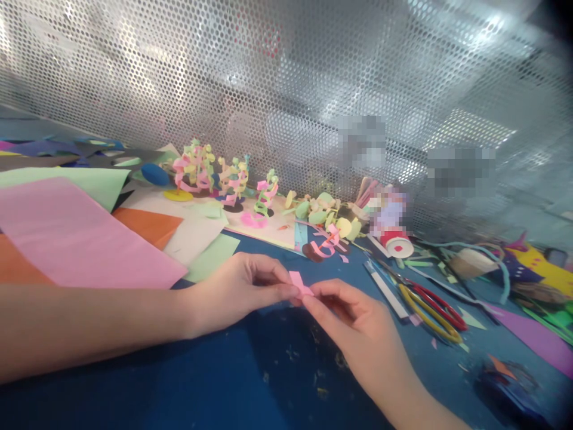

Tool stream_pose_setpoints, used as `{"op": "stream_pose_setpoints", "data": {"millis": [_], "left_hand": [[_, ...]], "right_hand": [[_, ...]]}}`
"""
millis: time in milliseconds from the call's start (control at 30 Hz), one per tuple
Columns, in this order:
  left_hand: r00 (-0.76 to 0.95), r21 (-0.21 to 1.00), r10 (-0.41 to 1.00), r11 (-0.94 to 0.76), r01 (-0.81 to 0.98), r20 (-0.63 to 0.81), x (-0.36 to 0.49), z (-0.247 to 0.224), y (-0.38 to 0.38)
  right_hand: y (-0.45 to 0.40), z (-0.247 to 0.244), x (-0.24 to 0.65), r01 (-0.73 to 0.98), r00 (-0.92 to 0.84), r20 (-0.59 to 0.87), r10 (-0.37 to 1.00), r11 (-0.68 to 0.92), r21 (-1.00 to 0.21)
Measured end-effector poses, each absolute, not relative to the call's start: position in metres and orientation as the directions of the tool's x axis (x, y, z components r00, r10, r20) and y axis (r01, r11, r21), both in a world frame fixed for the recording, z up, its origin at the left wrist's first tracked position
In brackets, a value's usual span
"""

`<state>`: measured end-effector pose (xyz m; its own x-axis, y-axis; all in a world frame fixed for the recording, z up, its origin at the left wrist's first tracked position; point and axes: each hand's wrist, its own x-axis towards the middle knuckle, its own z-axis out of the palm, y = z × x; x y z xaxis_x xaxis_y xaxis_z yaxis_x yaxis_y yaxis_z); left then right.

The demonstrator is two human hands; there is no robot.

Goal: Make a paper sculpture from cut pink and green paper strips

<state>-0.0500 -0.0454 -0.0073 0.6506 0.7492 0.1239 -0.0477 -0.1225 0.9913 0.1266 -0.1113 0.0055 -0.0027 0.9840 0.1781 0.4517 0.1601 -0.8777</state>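
Between my two hands, just above the blue tabletop (192, 382), is a small folded strip of pink paper (299, 283). My left hand (244, 289) pinches it from the left between thumb and fingers. From the other side my right hand (353, 322) also pinches it, its thumb and index fingertips meeting the strip's right end. The fingertips cover part of the fold. Behind my hands lies a paper figure of curled pink strips (331, 240) on a dark round base, tipped over.
Sheets of pink paper (85, 233) and orange paper (145, 226) lie at left. Curly paper figures (267, 194) stand along the perforated metal screen (188, 77). Scissors with red and yellow handles (430, 310), a white-and-red paper cup (398, 243) and paper scraps are at right.
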Motion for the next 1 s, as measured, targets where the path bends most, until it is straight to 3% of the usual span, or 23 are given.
{"op": "stream_pose_setpoints", "data": {"millis": [300, 500, 667, 867, 1000], "left_hand": [[0.657, 0.976, 0.745, -0.207, 0.062, 0.116, -0.0513, -0.0046, -0.0458], [0.688, 0.979, 0.717, -0.197, 0.048, 0.111, -0.0510, -0.0038, -0.0462], [0.668, 0.981, 0.737, -0.186, 0.056, 0.102, -0.0508, -0.0064, -0.0458], [0.641, 0.912, 0.743, -0.376, 0.163, 0.192, -0.0530, -0.0041, -0.0504], [0.588, 0.801, 0.739, -0.548, 0.240, 0.330, -0.0546, -0.0033, -0.0550]], "right_hand": [[-0.1120, 0.0055, 0.1251, 0.542, -0.048, 0.249, 0.967, 0.235, -0.807], [-0.1105, 0.0059, 0.1258, 0.432, 0.002, 0.140, 0.990, 0.125, -0.893], [-0.1103, 0.0038, 0.1253, 0.436, -0.011, 0.101, 0.995, 0.095, -0.895], [-0.1131, -0.0008, 0.1256, 0.553, 0.010, 0.312, 0.950, 0.255, -0.793], [-0.1167, -0.0011, 0.1251, 0.611, -0.086, 0.408, 0.909, 0.372, -0.699]]}}
